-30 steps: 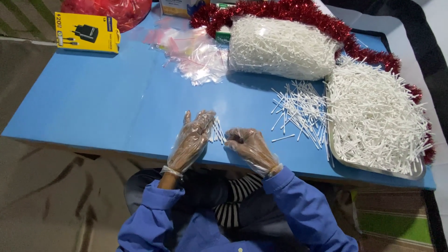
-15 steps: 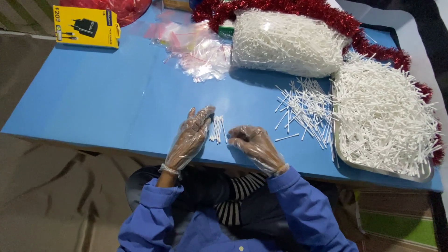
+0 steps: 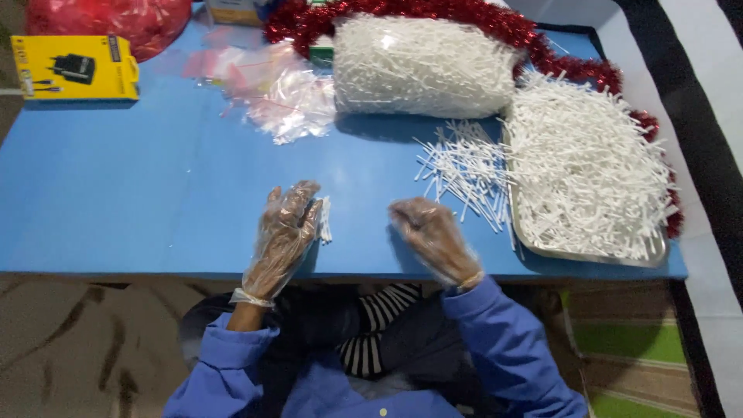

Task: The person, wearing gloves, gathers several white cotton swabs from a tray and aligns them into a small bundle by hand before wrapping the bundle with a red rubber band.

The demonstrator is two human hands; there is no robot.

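Left hand (image 3: 282,232): gloved in clear plastic, fingers stretched nearly flat, pressed against a small bundle of white sticks (image 3: 325,219) at its 3 o'clock edge; no closed grip visible.
Right hand (image 3: 429,236): gloved likewise, fingers curled into a loose fist, lifted just off the table; contents of the fist hidden, cannot tell whether any sticks sit inside.
Small bundle: lies on the blue table (image 3: 139,193) between the 2 hands, touching the left fingertips, apart from the right hand.
Loose sticks (image 3: 464,166): scattered at 1 o'clock from the right hand, just beside the tray.
Metal tray (image 3: 588,254): at 2 o'clock, heaped with white sticks.
Clear bag of sticks (image 3: 422,66): at 12 o'clock, full, rimmed by red tinsel (image 3: 495,19).
Small plastic bags (image 3: 282,97): crumpled pile at 11 o'clock.
Yellow box (image 3: 75,67): far at 10 o'clock.
Progress: judged early; only 1 small bundle gathered, no filled small bags seen, tray heap and loose scatter left unsorted.
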